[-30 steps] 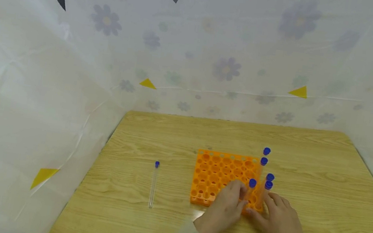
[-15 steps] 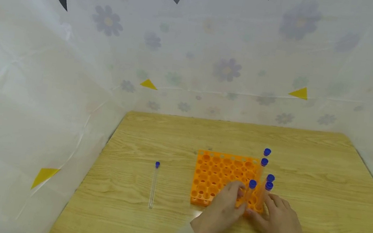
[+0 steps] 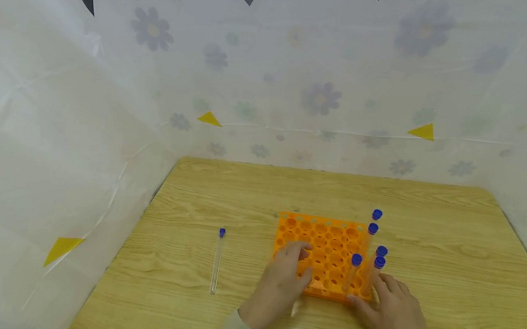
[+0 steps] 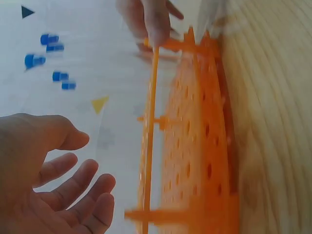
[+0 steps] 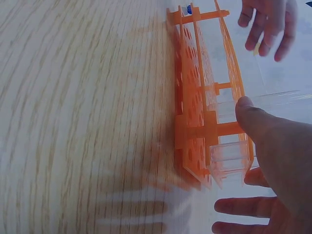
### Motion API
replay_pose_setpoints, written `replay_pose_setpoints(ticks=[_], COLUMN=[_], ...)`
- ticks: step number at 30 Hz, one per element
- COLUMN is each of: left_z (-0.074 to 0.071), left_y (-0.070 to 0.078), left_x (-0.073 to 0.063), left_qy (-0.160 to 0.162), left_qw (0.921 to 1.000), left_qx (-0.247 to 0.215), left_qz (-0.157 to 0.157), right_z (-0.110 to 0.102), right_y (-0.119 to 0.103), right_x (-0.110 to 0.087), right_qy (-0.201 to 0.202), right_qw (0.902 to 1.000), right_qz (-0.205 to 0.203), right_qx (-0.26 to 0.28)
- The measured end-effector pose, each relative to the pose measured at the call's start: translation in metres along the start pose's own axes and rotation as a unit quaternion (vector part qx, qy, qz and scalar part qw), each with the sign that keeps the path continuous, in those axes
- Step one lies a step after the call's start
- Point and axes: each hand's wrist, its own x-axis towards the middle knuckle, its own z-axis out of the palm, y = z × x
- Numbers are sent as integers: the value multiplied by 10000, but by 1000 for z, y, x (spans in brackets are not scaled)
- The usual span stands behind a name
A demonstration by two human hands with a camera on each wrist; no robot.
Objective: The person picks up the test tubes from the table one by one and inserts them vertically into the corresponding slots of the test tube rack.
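An orange test tube rack (image 3: 326,295) lies on the table, with several clear test tubes (image 3: 356,261) with blue caps upright at its right end. My right hand (image 3: 396,312) holds the rack's near right corner. In the right wrist view, its thumb (image 5: 251,114) presses the upper edge and the other fingers reach behind the end. My left hand (image 3: 279,282) hovers over the rack's left part, fingers loosely bent and apart, with nothing between them. The left wrist view shows this left hand (image 4: 53,180) clear of the rack (image 4: 187,146).
One more blue-capped test tube (image 3: 216,262) lies flat on the wooden table (image 3: 460,243), left of the rack. White floral sheeting (image 3: 276,76) with dark and yellow triangles encloses the table's back and sides.
My left hand has let go of the front tube near the rack's right end and moved left. That tube stays upright in the rack. My right hand has kept its place.
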Motion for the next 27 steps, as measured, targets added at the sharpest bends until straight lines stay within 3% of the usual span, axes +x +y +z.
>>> replay_pose_setpoints(ticks=[5, 9, 14, 18, 22, 27], left_z=[-16, -27, -36, -42, -49, -60], left_y=[-25, -43, -61, -76, -89, -100], left_x=[-7, -11, -20, -26, -31, -37], left_qy=[521, 834, 1234, 1540, 1647, 1550], left_qw=[9984, 9951, 9863, 9771, 9701, 9622], left_qx=[186, 393, 756, 1222, 1432, 1476], left_qz=[-89, -365, -786, -815, -1060, -1682], right_z=[0, 1, 1, 1, 0, 0], right_y=[-1, -1, -1, -1, -1, -2], right_x=[0, -1, -1, -1, -2, -2], right_qy=[-105, -118, -128, -145, -173, -243], right_qw=[9999, 9999, 9999, 9999, 9998, 9996], right_qz=[60, 72, 67, 53, 77, 104], right_qx=[5, 17, 24, 32, 67, 75])
